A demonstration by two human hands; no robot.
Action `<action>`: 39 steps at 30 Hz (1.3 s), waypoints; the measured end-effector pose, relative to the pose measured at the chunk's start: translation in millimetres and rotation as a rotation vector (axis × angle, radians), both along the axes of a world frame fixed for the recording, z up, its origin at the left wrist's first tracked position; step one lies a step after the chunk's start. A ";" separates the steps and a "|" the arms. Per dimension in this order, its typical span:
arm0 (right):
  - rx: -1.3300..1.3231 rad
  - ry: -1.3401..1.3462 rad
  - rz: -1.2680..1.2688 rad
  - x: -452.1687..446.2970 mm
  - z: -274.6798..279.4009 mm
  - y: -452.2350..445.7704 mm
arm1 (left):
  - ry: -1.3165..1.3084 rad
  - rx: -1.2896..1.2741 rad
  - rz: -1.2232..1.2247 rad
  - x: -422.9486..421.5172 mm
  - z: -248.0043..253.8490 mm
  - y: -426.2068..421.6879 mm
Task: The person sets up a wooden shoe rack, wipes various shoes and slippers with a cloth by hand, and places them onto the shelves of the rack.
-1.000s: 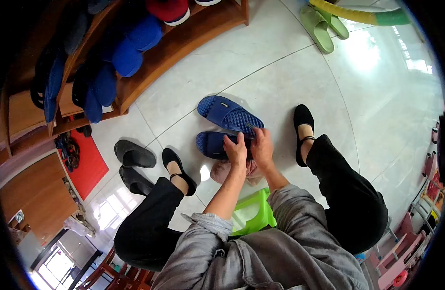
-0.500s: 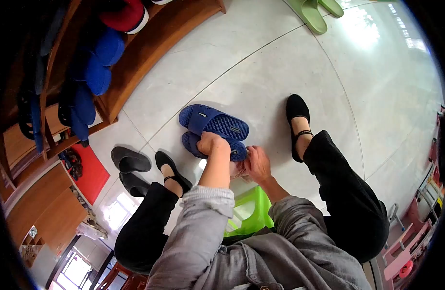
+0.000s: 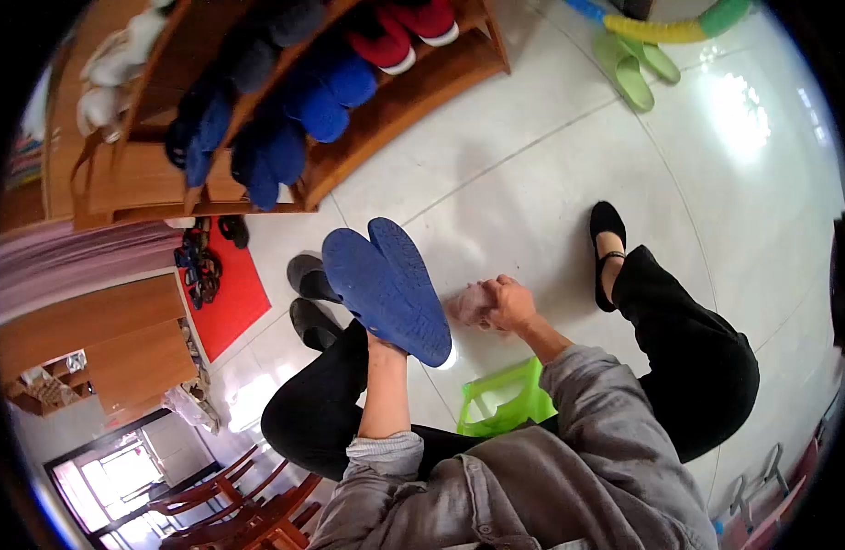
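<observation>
The pair of blue slippers (image 3: 386, 284) is off the floor, soles turned toward the camera, one overlapping the other. Beneath them my left hand (image 3: 382, 343) grips the pair; its fingers are mostly hidden behind the soles. To the right, my right hand (image 3: 511, 303) is closed on a crumpled pinkish cloth (image 3: 474, 305), low over the floor. A bright green stool (image 3: 507, 401) stands between my legs, just below the cloth.
A wooden shoe rack (image 3: 408, 101) with several blue and red shoes stands at upper left. Dark grey slippers (image 3: 313, 323) lie beside my left leg. Green slippers (image 3: 628, 78) lie at the top right. A red mat (image 3: 231, 298) holds several dark shoes.
The blue slippers have been lifted from the floor and turned soles up in my left hand. My right hand has let go of the slippers and taken hold of the cloth. The view has shifted toward the rack.
</observation>
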State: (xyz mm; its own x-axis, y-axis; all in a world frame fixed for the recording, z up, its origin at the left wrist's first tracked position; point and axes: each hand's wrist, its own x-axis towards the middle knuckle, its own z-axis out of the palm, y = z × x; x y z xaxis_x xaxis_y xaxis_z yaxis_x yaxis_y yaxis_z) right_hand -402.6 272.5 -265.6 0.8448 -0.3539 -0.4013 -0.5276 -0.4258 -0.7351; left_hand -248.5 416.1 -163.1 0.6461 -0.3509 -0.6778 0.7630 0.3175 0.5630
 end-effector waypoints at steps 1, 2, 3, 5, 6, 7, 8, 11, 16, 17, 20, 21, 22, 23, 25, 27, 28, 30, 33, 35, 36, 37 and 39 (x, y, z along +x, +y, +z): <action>0.048 -0.014 -0.095 5.7 14.9 -4.9 | -0.097 -0.029 -0.057 0.1 -1.8 11.2; 0.097 -0.031 -0.189 9.9 30.4 -8.9 | -0.195 -0.058 -0.113 0.0 -8.5 23.7; 0.151 -0.048 -0.281 14.0 41.6 -11.7 | -0.294 -0.083 -0.167 1.5 -9.9 28.7; 0.389 -0.262 -0.466 16.3 65.1 -16.1 | -0.297 -0.313 -0.227 -4.8 18.2 22.9; 0.462 -0.346 -0.499 18.5 83.6 -20.4 | -0.320 -0.355 -0.256 -5.6 33.2 18.4; 0.538 -0.431 -0.530 20.2 104.8 -25.3 | -0.350 -0.381 -0.277 -6.9 47.7 15.1; 0.568 -0.452 -0.524 19.4 129.1 -31.4 | -0.380 -0.404 -0.299 -7.4 64.5 11.2; 0.660 -0.707 -0.493 12.9 217.1 -38.0 | -0.471 -0.469 -0.358 -14.6 117.9 2.3; 0.137 -1.185 -0.320 41.7 291.3 -45.7 | -0.605 -0.551 -0.430 -22.6 185.1 -9.2; 0.076 -1.216 -0.292 49.9 298.2 -47.3 | -0.625 -0.566 -0.445 -23.1 193.6 -14.3; 0.182 -1.191 -0.274 70.4 321.4 -48.2 | -0.671 -0.596 -0.481 -23.2 211.4 -29.4; 0.198 -1.122 -0.274 70.2 328.2 -50.3 | -0.687 -0.600 -0.492 -21.7 216.7 -34.4; 0.215 -1.052 -0.274 67.7 334.4 -48.6 | -0.700 -0.607 -0.500 -21.3 218.6 -39.3; 0.234 -0.981 -0.273 66.9 336.5 -45.6 | -0.713 -0.599 -0.500 -19.7 221.2 -42.5; 0.041 -1.084 -0.388 74.9 302.7 -27.0 | -0.737 -0.588 -0.484 -16.0 220.2 -46.8; -0.225 -1.138 -0.286 69.8 283.3 0.5 | -0.816 -0.528 -0.417 -8.9 215.3 -44.8; -0.219 -1.101 -0.226 65.9 279.2 10.7 | -0.880 -0.482 -0.375 -5.0 213.2 -42.7; -0.238 -1.087 -0.169 66.0 274.9 16.1 | -0.988 -0.266 -0.156 17.8 193.0 -29.7; -0.244 -1.125 -0.332 94.7 275.5 -7.8 | -0.784 -0.307 -0.039 26.7 174.5 -26.9; -0.116 -1.018 -0.670 120.1 284.3 -34.6 | -0.705 -0.382 -0.140 22.4 165.7 -33.5; 0.000 -0.990 -0.770 125.4 291.5 -53.1 | -0.670 -0.409 -0.185 19.4 159.6 -38.2; -0.078 -1.022 -0.836 131.4 292.8 -65.4 | -0.633 -0.433 -0.222 16.1 154.9 -42.3; -0.035 -1.007 -0.764 135.5 282.1 -60.7 | -0.585 -0.462 -0.274 14.5 148.4 -49.9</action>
State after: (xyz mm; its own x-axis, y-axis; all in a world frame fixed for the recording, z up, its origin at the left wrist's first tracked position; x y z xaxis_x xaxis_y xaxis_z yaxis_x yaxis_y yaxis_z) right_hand -267.1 211.9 16.6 0.3458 -0.8828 0.3181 0.1383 -0.2873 -0.9478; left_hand -233.9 366.2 -14.7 0.7020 -0.7122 -0.0021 0.4694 0.4605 0.7534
